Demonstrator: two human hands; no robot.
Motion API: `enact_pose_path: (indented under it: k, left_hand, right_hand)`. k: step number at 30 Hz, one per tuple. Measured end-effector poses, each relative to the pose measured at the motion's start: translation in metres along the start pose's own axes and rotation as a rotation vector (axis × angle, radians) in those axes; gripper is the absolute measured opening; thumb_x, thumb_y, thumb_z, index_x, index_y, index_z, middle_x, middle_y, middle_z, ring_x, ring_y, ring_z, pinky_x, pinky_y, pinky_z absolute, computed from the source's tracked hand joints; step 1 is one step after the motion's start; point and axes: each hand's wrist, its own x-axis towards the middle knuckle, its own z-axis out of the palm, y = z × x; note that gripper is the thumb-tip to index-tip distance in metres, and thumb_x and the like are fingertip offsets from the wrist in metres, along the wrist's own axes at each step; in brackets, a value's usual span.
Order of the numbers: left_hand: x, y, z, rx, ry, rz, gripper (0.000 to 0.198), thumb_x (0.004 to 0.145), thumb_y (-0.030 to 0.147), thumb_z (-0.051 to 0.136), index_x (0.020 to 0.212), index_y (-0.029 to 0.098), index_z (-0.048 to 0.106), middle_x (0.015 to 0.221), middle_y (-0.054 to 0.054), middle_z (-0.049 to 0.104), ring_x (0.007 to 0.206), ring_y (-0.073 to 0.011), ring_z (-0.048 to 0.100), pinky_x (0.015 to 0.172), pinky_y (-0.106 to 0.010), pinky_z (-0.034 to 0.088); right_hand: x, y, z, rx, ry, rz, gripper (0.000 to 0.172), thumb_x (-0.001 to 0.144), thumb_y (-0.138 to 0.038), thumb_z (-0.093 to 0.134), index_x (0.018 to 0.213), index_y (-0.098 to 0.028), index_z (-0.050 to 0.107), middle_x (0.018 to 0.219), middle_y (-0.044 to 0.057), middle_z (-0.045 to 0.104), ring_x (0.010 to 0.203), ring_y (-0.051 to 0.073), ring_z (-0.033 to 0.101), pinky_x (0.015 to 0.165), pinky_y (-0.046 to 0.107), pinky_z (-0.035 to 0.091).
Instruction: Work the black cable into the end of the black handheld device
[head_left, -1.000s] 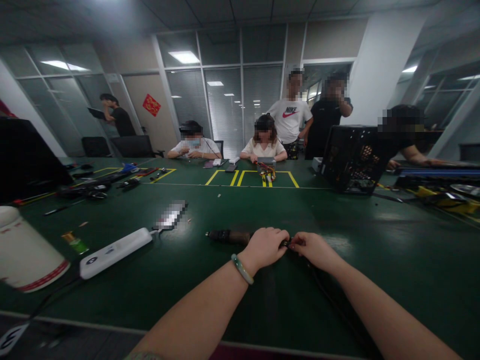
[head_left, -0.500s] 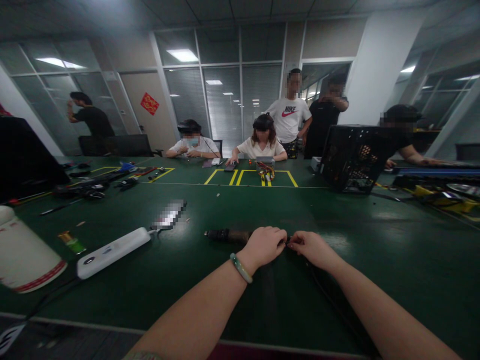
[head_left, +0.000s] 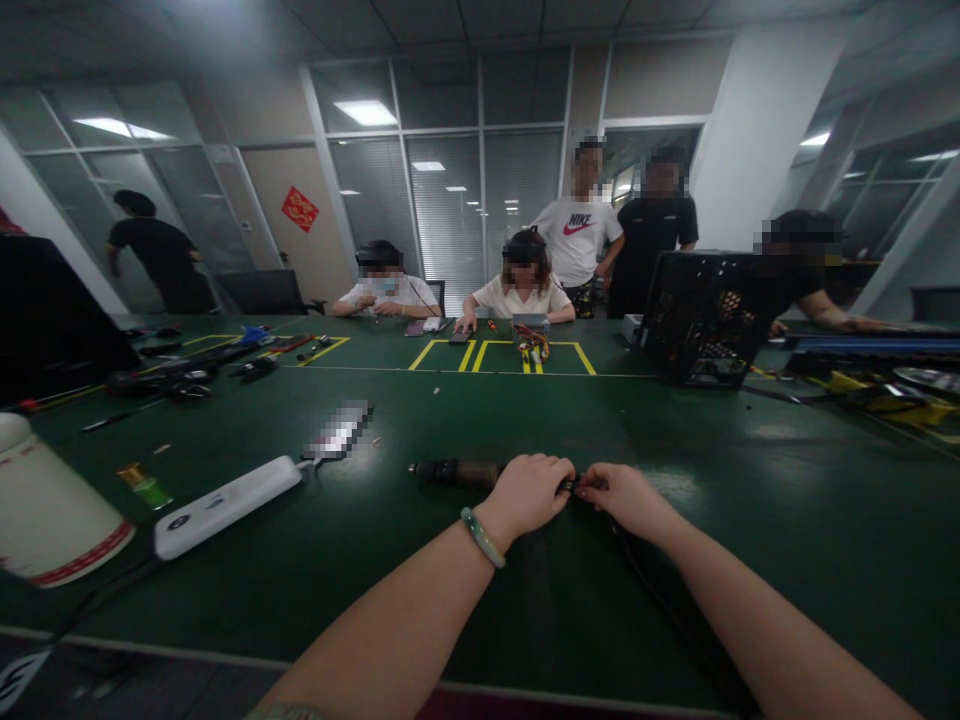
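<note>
An electric screwdriver (head_left: 469,473) with a dark, brownish body lies level on the green table, its tip pointing left. My left hand (head_left: 529,492), with a bracelet on its wrist, is wrapped over the rear of that body. At the tool's back end my right hand (head_left: 619,497) pinches a black cable (head_left: 637,565), whose end meets the tool between my two hands. The fingers hide most of that joint. From my right hand the cable runs down toward the near edge of the table.
On the left stand a white power strip (head_left: 229,507), a phone (head_left: 341,430), a small green bottle (head_left: 146,486) and a white container (head_left: 52,505). A black computer case (head_left: 701,318) stands at the back right. Several people sit or stand beyond the table.
My hands and the screwdriver stay nearly in place; a little more of the joint shows between them. At the far left, a person in black has moved left and turned away.
</note>
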Motion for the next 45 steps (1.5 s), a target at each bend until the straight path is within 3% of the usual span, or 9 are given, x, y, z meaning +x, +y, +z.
enact_pose_path:
  k: [21,45]
  left_hand:
    - [-0.001,0.0014,-0.0029,-0.011,-0.001,-0.005,0.016,0.09,0.029,0.053,0.105,0.023,0.052,0.098,-0.001,0.062,0.093,-0.0181,0.058,0.081,-0.032,0.044]
    - [0.0007,-0.0008,0.004,-0.043,0.051,0.0,0.007,0.089,0.026,0.053,0.093,0.022,0.057,0.093,0.0,0.062,0.088,-0.0169,0.057,0.08,-0.031,0.043]
  right_hand:
    - [0.0004,-0.0013,0.0004,-0.006,0.003,0.011,0.019,0.082,-0.033,0.058,0.086,-0.018,0.068,0.067,0.001,0.067,0.062,0.015,0.063,0.054,0.022,0.041]
    - [0.0009,0.0018,0.001,-0.011,0.016,-0.015,0.015,0.082,-0.031,0.059,0.085,-0.019,0.068,0.066,0.0,0.067,0.061,0.014,0.063,0.053,0.021,0.04]
